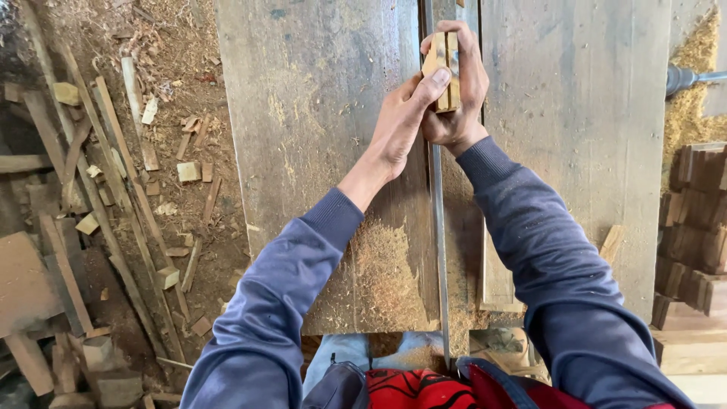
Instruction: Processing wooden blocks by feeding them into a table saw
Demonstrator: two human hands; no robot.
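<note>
Left hand (399,125): closed on the small wooden block (443,70), thumb laid flat across its near face, fingers hidden behind it. Right hand (462,91): wrapped around the far and right side of the same block, fingers curled over its top edge. One block only, pale, with a darker seam down its middle so it reads as two strips side by side; whether they are joined cannot be told. It is held upright over the narrow metal strip (438,227) that runs lengthwise along the workbench (303,113), at the strip's far part.

Both arms extended forward, two blue sleeves (280,303) pushed a little back from the wrists; left wrist bent inward toward the block, right forearm angled in from the right.

Bench: two wide worn boards, one on each side of the strip. One heap of sawdust (386,273) beside the strip at the near edge. One loose offcut (612,242) near the right sleeve.

Right edge: one stack of dark blocks (693,227). Left, on the floor: many scattered slats and scraps (129,189), too many to count.
</note>
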